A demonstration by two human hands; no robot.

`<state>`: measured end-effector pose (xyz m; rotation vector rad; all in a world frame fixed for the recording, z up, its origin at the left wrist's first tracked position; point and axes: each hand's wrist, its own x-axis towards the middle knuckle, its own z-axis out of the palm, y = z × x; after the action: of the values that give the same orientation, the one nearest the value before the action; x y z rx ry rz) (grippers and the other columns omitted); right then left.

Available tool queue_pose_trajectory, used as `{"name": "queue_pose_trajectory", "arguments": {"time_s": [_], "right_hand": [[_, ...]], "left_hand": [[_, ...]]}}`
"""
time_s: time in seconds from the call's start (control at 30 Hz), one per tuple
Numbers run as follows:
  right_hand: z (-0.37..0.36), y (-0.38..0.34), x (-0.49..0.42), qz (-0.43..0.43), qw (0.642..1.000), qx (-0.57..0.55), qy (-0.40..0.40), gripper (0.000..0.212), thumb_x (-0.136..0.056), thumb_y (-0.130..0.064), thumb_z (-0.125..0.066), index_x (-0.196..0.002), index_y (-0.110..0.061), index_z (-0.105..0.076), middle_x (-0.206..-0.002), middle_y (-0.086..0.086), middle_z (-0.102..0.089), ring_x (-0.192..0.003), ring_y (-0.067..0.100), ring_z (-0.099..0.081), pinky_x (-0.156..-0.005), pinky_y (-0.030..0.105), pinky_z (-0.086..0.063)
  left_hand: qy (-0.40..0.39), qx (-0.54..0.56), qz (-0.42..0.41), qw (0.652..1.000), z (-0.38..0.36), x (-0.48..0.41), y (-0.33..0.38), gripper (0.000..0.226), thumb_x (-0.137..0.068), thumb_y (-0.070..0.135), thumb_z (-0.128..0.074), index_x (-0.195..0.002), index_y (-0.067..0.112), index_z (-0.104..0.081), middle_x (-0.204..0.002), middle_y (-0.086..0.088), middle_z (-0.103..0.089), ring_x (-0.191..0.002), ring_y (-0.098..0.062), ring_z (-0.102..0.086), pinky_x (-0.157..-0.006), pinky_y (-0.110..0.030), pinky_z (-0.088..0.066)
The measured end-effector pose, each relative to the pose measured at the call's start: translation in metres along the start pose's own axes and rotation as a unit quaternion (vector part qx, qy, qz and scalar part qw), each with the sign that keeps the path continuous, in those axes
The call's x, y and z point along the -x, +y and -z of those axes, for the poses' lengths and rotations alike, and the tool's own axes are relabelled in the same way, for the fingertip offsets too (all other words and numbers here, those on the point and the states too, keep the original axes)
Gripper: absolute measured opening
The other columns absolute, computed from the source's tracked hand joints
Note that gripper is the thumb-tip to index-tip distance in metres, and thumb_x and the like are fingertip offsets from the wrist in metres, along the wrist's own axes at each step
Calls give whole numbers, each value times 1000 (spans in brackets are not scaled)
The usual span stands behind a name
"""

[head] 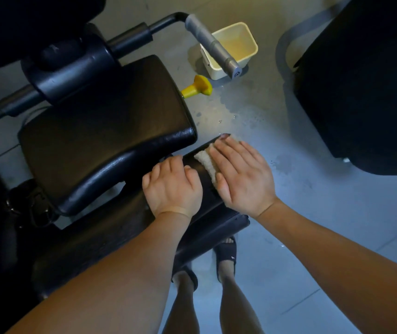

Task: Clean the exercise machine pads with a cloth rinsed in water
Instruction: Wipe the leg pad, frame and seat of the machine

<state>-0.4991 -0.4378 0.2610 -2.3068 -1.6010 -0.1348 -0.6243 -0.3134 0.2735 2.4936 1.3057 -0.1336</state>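
**Midway through wiping the roller pad**

Seen from above, a person stood over a black exercise machine, both bare hands on its roller pad (pixel 205 190). The right hand (pixel 243 174) lay flat, fingers straight and close together, pressing a white cloth (pixel 205 161) onto the top of the pad near its far end. The left hand (pixel 172 186) sat just beside it, fingers curled over the pad's far side as if to steady it. The wide black seat pad (pixel 101 131) lay just beyond the left hand.

On the floor further off stood a cream plastic tub (pixel 228 28) holding cloudy water, partly hidden behind a grey handle grip (pixel 211 43). A yellow knob (pixel 198 88) stuck out from the seat's edge, and wet patches (pixel 238 114) marked the floor between the tub and the hands.

The step in hand appeared to be the wiping itself. The next move probably called for drawing the cloth along and around the pad under firm pressure, then carrying it to the tub for a rinse.
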Motion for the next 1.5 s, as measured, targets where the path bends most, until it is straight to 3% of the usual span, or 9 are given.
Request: {"name": "queue_pose_trajectory", "arguments": {"time_s": [0.23, 0.33, 0.43, 0.7, 0.9, 1.07, 1.23, 1.37, 1.5], "right_hand": [[-5, -10, 8, -17, 999, 18, 27, 50, -97, -29, -45, -141, -11, -60, -146, 9, -58, -142, 27, -48, -116, 48, -36], [-4, -18, 7, -47, 998, 28, 14, 50, -96, -29, -46, -140, -10, -61, -146, 9, -58, -142, 27, -47, -118, 48, -34], [-10, -43, 7, -61, 998, 34, 3, 51, -95, -30, -47, -140, -10, -61, -145, 10, -58, -142, 27, -47, -118, 48, -32], [-32, -133, 11, 5, 1000, 6, -13, 53, -96, -35, -43, -141, -12, -60, -145, 8, -58, -141, 25, -47, -116, 45, -32], [-40, -119, 16, 94, 996, 8, 10, 53, -96, -38, -43, -139, -13, -62, -144, 11, -59, -136, 29, -52, -111, 47, -38], [-41, -127, 19, 57, 998, 8, 12, 53, -96, -40, -44, -138, -15, -62, -144, 10, -59, -136, 29, -52, -111, 47, -37], [-27, -89, 10, 153, 987, 45, -30, 56, -98, -41, -43, -145, -14, -56, -147, 14, -55, -138, 32, -50, -113, 47, -36], [-23, -56, 11, 29, 996, 76, 29, 52, -94, -35, -44, -137, -14, -64, -140, 11, -62, -135, 31, -53, -110, 47, -39], [-26, -101, 7, -63, 997, 54, 11, 53, -94, -36, -41, -137, -14, -63, -143, 7, -60, -139, 29, -48, -114, 49, -34]], "left_hand": [[-30, 18, 13, 999, 13, 2, -4, 39, -99, 38, -26, -106, 25, -62, -104, 1, -68, -101, -20, -60, -94, -42, -43], [-56, 82, -8, 995, 22, 5, -17, 32, -102, 36, -36, -118, 25, -61, -113, 1, -66, -109, -18, -58, -98, -38, -42], [-33, 72, 7, 997, 34, 20, -55, 33, -98, 31, -42, -124, 23, -60, -119, 1, -64, -114, -21, -55, -99, -41, -45], [43, 48, 102, 993, 23, 60, -122, 34, -100, 35, -40, -126, 23, -58, -128, 1, -62, -124, -23, -49, -108, -43, -34], [59, 50, 102, 992, 23, 60, -122, 33, -99, 34, -40, -124, 23, -59, -125, 2, -63, -121, -23, -50, -106, -42, -35], [79, 30, 105, 991, 19, 62, -118, 32, -97, 34, -41, -119, 21, -61, -119, 0, -65, -114, -26, -53, -102, -44, -39], [78, 30, 101, 991, 22, 60, -120, 33, -96, 35, -39, -118, 22, -61, -118, 0, -65, -114, -27, -52, -99, -45, -40], [71, 22, 100, 992, 20, 61, -120, 34, -96, 35, -40, -120, 22, -61, -121, -1, -64, -116, -28, -51, -100, -45, -39], [78, 19, 97, 992, 18, 60, -121, 34, -95, 33, -40, -118, 20, -62, -118, -3, -64, -113, -30, -52, -98, -46, -39]]}}
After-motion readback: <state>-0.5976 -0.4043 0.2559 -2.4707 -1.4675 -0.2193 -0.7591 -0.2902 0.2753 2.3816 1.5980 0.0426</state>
